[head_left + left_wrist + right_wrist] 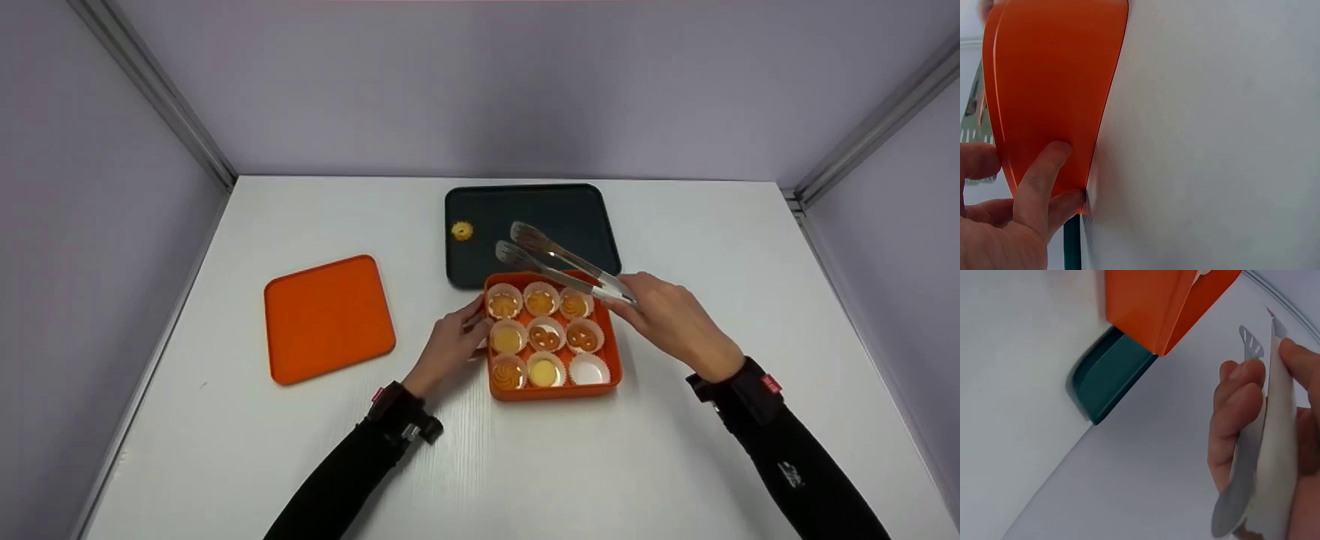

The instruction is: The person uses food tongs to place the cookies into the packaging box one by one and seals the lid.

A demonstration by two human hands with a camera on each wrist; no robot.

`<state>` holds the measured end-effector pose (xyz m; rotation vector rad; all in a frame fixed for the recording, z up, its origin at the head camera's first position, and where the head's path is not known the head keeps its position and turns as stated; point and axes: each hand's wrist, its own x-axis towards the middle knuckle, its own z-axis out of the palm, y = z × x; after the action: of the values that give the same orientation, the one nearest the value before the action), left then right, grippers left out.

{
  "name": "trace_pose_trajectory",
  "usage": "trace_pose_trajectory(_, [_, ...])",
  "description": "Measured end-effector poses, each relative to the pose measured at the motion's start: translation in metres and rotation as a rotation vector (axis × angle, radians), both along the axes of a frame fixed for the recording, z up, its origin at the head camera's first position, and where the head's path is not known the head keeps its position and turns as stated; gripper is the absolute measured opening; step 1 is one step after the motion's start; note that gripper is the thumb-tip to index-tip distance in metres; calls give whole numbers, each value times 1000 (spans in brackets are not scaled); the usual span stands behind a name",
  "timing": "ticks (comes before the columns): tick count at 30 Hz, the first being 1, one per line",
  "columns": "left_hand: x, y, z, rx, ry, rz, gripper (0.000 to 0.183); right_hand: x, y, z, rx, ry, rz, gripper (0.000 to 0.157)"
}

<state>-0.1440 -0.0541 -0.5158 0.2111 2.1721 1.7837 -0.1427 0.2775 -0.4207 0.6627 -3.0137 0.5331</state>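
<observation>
My left hand (454, 337) holds the left side of an orange box (556, 392). In the left wrist view, fingertips press its outer wall (1050, 84) and one finger is at the rim. Inside stand rows of white paper cups. Most hold a yellow or brown cookie; the front right cup (589, 370) is empty. My right hand (671, 319) grips metal tongs (577, 264) beside the box's back right corner. Their slotted tips stand apart above a dark green tray (540, 206), with nothing between them. One flower-shaped yellow cookie (462, 231) lies at the tray's left.
An orange square panel with a raised rim (330, 319), like a lid, lies on the left of the white table (420, 495). The green tray touches or nearly touches the box's back side. Pale walls (450, 90) enclose the table at the back and both sides.
</observation>
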Motion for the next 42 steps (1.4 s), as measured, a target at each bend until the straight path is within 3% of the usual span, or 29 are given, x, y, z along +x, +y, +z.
trace_pose_trajectory(12, [-2, -1, -2, -14, 4, 1, 59, -41, -47, -2, -29, -69, -25, 39])
trace_pose_trajectory(18, [-1, -3, -1, -40, 57, -7, 58, -54, -62, 0, 7, -33, -46, 34])
trace_pose_trajectory(42, [0, -2, 0, 17, 13, -1, 58, -78, -109, -6, 58, -119, -100, 38])
